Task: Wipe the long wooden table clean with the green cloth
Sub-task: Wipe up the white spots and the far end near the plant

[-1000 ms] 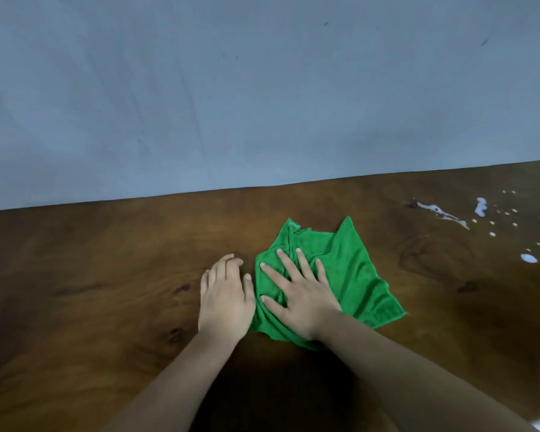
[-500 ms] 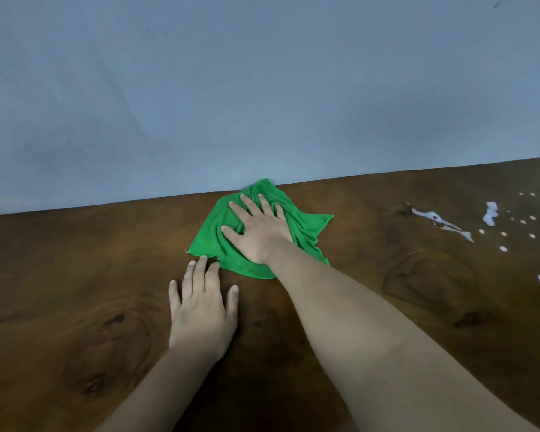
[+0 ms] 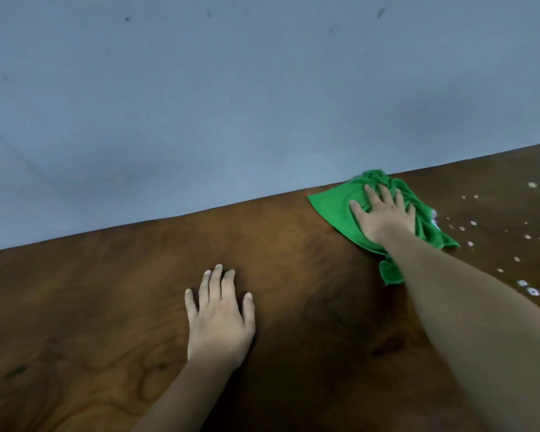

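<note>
The green cloth lies rumpled on the dark wooden table, at its far edge on the right. My right hand presses flat on the cloth with its fingers spread. Palm down on bare wood nearer to me, my left hand rests to the left of the cloth with straight fingers, holding nothing. White drops and splashes dot the wood just right of the cloth, whose right edge touches one white patch.
A plain blue-grey wall rises directly behind the table's far edge. Larger white blobs lie at the right border of the view.
My right hand has slid the cloth to the right along the far edge, up to the white spill. My left hand has stayed flat on the wood.
</note>
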